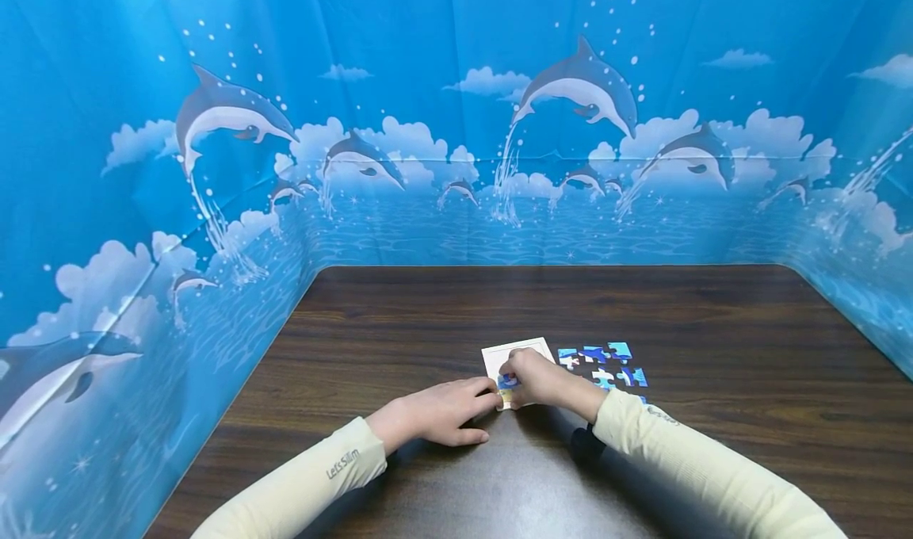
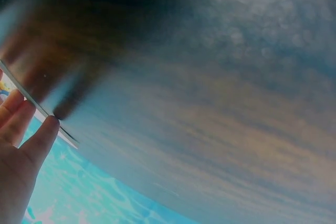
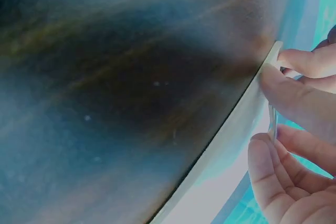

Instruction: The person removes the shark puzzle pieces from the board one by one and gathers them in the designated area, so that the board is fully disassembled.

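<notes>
A white puzzle board (image 1: 531, 343) lies flat on the table. Blue and yellow puzzle pieces (image 1: 507, 395) show at its lower left, partly covered by the hands. My left hand (image 1: 452, 412) rests beside the board, fingertips touching its left edge and thumb spread apart on the table. Over the board, my right hand (image 1: 536, 376) has its fingers bent down. In the right wrist view it pinches a thin puzzle piece (image 3: 272, 121), seen edge-on, between thumb and finger. The picture on that piece is hidden.
Several loose blue and white puzzle pieces (image 1: 602, 376) lie right of the board, some partly behind the right forearm. The dark wooden table (image 1: 399, 317) is enclosed by a blue dolphin-print curtain (image 1: 428, 230). A black band or object (image 1: 586, 444) shows beneath the right wrist.
</notes>
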`<state>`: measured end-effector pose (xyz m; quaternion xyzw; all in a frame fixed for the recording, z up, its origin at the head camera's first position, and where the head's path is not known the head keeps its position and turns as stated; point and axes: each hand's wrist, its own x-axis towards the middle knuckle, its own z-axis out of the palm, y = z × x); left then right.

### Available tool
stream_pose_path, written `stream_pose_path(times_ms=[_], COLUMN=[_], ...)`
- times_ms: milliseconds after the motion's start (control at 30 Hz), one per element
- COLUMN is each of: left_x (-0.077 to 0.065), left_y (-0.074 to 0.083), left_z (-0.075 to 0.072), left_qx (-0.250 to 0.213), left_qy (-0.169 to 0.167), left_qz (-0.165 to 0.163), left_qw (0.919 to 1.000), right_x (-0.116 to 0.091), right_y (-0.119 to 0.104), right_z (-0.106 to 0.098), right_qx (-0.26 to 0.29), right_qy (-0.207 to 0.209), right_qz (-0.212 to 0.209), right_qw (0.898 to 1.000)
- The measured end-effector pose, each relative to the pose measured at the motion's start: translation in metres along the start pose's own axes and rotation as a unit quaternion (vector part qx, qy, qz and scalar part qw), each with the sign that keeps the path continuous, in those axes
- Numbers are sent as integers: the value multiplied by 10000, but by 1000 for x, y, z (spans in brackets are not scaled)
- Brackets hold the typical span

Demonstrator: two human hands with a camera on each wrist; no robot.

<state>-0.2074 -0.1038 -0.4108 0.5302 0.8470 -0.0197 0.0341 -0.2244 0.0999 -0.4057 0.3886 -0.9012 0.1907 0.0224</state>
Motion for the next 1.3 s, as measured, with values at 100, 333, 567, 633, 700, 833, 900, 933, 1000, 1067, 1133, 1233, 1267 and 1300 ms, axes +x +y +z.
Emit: stream_pose_path(times_ms=[100, 333, 567, 633, 700, 833, 900, 933, 1000, 1067, 1133, 1233, 1267, 1300], left_x=[1, 1, 0, -1, -2, -2, -2, -3, -3, -3, -4, -5, -5, -5], left_y=[-1, -2, -2, -2, -3, -3, -3, -4, -4, -5, -5, -6, -6, -6], left_z=[0, 1, 0, 0, -2, -5, -6, -6, -7, -7, -5, -4, -3, -3], left_qx=[-33, -125, -143, -145, -173, -246, -260, -262, -259, -271, -288, -293, -292, -288], left_qy=[-7, 6, -52, -36, -31, -66, -100, -113, -133, -141, -132, -96, -87, -71], left_qz=[-1, 15, 18, 32, 20, -16, -30, -29, -39, -46, -49, -44, -41, -30], left_qw=[10000, 9999, 9999, 9999, 9998, 9997, 9996, 9996, 9996, 9995, 9995, 9995, 9995, 9996], right_x=[0, -2, -13, -18, -23, -34, -39, -42, -47, -51, -55, -61, -63, -64], right_y=[1, 10, 11, 12, 14, 20, 23, 24, 26, 28, 30, 32, 32, 32], right_z=[-1, 1, -10, -12, -14, -16, -17, -18, -18, -18, -19, -19, -19, -19], right_qx=[117, 447, 1029, 1120, 1175, 1363, 1428, 1467, 1514, 1502, 1534, 1536, 1564, 1591], right_qy=[37, 276, 259, 185, 129, 45, 51, 54, 52, 27, 16, 36, 37, 42], right_qz=[49, 90, 481, 653, 731, 787, 806, 845, 894, 888, 871, 705, 675, 642], right_qw=[9999, 9986, 9932, 9914, 9903, 9875, 9864, 9855, 9844, 9847, 9843, 9856, 9854, 9852])
